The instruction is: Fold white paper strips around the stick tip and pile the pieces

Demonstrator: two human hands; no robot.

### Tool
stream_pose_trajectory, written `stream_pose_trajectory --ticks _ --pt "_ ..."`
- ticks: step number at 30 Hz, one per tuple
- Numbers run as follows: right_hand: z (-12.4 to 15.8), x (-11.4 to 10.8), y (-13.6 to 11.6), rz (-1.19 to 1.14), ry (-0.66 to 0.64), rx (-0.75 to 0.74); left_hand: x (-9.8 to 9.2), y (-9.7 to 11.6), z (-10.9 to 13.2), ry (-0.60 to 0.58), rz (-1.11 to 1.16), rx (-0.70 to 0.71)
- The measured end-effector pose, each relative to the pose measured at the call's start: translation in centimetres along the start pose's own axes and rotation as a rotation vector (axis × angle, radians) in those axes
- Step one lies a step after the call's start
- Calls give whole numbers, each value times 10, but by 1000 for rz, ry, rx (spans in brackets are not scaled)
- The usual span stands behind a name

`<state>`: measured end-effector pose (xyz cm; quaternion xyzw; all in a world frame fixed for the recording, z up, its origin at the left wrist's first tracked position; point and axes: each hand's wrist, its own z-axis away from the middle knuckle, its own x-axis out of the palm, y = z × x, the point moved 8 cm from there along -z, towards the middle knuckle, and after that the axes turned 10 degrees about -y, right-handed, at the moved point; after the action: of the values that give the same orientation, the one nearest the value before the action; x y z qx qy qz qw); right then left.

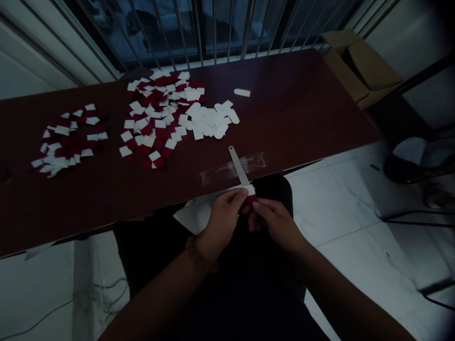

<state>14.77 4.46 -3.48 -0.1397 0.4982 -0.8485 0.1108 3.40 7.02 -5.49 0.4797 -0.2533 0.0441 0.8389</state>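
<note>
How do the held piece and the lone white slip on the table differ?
The held piece is red and white; the lone slip is all white. The held piece is between the left hand and right hand; the lone slip lies on the table. Both show white.

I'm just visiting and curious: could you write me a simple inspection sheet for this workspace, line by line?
Surface: dark red-brown table; clear, tape-like strip near its front edge.
Job's things: red-and-white piece in hand; flat pale stick runs from it over the table edge.
Clutter: left cluster and larger middle cluster of similar pieces; pile of white pieces; lone white piece beyond.
Grips: left grip and right grip both closed on the held piece.
Cables: thin cable on the floor, lower left.
Surroundings: barred window; cardboard box; dim light.
</note>
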Motion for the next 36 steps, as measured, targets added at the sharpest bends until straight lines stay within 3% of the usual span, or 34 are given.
stream_pose_trajectory --ticks 6,12,15,18,21,24,36 --pt "1 -2 -3 -23 26 -14 -9 2 3 61 60 30" --pt "0 -18 -7 98 113 -10 -12 14 16 51 -266 51" --pt "0 -26 -15 218 166 -49 -11 14 18 61 -315 44" --pt "1 -34 -33 257 256 -185 -7 11 17 44 -271 17" --pt "-8 -33 -43 236 171 -269 1 4 14 -41 -152 -40" --pt "-21 -33 -40 236 86 -257 7 0 12 -78 -19 -72" --pt "-22 -40 -24 213 137 -227 9 -6 12 -26 148 -141"
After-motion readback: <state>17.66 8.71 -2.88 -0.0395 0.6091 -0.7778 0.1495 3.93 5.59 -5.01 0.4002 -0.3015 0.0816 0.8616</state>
